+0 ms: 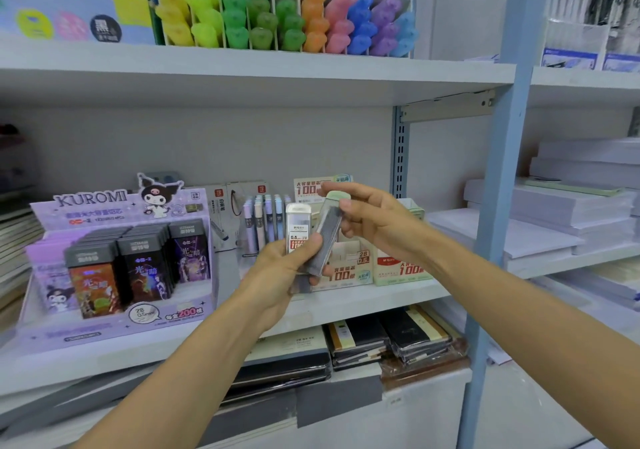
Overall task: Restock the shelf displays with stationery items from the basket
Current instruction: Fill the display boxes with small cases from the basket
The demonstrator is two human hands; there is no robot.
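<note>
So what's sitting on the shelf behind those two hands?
Two pale display boxes printed with 100, and a card sign at the back. The left hand, right hand and the lead cases they hold hide most of the boxes' contents.
</note>
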